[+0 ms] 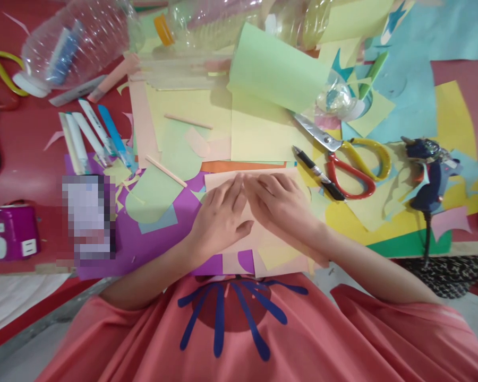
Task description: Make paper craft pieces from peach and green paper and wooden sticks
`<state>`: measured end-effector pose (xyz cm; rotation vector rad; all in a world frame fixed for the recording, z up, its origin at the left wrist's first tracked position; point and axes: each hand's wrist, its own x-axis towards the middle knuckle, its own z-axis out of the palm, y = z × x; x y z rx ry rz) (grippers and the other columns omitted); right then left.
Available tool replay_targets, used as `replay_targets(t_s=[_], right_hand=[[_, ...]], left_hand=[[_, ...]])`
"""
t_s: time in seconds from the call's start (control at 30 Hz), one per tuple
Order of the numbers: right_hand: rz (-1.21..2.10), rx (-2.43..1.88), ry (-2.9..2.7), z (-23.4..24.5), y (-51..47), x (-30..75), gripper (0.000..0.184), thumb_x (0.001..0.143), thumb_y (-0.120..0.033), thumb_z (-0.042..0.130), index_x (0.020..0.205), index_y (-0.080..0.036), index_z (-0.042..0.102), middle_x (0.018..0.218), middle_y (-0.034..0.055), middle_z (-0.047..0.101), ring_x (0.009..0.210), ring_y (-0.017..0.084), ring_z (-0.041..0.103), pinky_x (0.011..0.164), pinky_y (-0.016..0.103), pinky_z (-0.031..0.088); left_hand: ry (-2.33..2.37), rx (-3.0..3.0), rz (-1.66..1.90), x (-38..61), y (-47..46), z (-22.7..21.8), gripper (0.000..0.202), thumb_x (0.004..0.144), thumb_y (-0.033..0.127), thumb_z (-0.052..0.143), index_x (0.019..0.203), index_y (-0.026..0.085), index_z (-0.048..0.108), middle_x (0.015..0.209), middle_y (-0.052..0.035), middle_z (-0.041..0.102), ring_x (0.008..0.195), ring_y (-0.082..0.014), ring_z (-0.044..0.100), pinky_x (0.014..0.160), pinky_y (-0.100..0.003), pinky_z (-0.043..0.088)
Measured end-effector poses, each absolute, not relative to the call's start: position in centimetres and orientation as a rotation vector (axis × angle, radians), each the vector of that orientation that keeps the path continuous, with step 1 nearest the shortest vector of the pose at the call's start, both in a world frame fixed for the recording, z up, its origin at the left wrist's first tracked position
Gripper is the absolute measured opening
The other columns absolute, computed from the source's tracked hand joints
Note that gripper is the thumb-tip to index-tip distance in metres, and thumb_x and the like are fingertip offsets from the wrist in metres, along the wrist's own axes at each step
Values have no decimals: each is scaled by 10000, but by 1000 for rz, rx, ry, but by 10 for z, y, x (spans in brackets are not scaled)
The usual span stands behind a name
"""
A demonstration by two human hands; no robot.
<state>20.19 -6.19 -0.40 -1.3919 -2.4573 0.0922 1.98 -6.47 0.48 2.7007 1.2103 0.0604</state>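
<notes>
A light peach sheet of paper (263,240) lies in front of me, its far edge under my fingertips. My left hand (221,217) rests flat on the sheet's left part, fingers stretched forward and thumb out to the side. Against it at the fingertips, my right hand (281,201) presses down on the paper with its fingers extended. Part of the sheet looks folded or raised beneath the right palm, though the hand hides most of it. A black pen (318,172) and scissors (334,144) with red and yellow handles lie right of my right hand.
A glue gun (432,172) with a cable lies at the right. Markers (90,130) and a blurred phone-like object (88,217) are on the left. Plastic bottles (83,45) and a rolled green sheet (276,69) line the back. Wooden sticks (166,171) lie among paper scraps.
</notes>
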Motion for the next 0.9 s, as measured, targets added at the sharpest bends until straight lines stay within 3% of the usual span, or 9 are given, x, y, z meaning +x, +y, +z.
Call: replay_targets(t_s=[0.17,0.43,0.57,0.9], right_hand=[[87,-1397,-2582,-5,-56,196,331,970,-190,370,1159,-123,633,960,119,671,841,253,506,741,396,448],[34,-1534,-2612,1,-51,201,354,975,-161,338,1178,-117,625,941,120,641,845,245,494,718,364,357],[-69,-1565,-2626,2,-52,218,328,956,-126,370,1094,-126,667,928,112,646,836,231,508,710,344,358],[-89,-1758,-2525,4,-60,250,361,947,-155,366,1155,-140,661,861,106,613,801,233,485,696,345,339]], left_hand=[[1203,2670,52,19,-61,6,486,847,369,586,1206,42,577,1478,-241,460,1263,-357,530,970,-457,492],[1256,2665,15,16,-63,8,548,882,448,562,1248,41,542,1481,-242,456,1277,-335,516,1020,-439,467],[1326,2660,-25,12,-64,10,582,887,476,554,1292,58,537,1475,-252,459,1274,-358,524,986,-449,487],[1464,2630,-145,-8,-64,23,578,898,466,551,1350,107,547,1456,-258,478,1264,-384,536,994,-505,480]])
